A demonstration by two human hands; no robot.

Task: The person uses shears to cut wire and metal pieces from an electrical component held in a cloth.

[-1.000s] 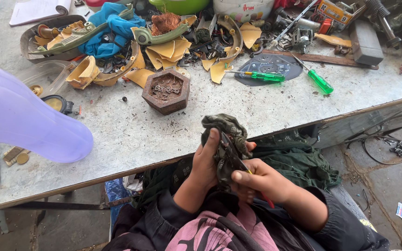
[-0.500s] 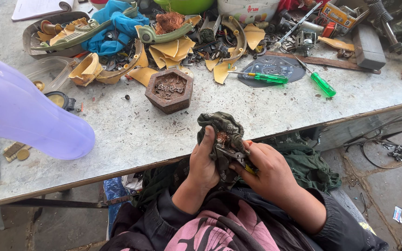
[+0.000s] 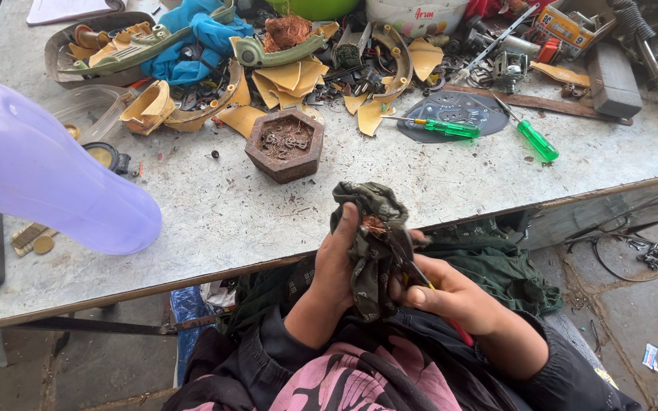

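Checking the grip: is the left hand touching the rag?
Touching. The head view shows the left hand with its thumb pressed on the rag, fingers wrapped behind it.

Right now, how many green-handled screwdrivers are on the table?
2. One green-handled screwdriver lies across the dark round plate; the other lies just right of it on the bare tabletop. More could be hidden in the clutter behind.

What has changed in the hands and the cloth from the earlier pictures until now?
Both hands shifted slightly left at the table's edge. The left hand keeps its grip on the dark green cloth, its thumb now up along the bundle, where a small rusty part shows. The right hand still holds a thin tool against the cloth. The hexagonal wooden box, green screwdrivers and lavender balloon stayed in place.
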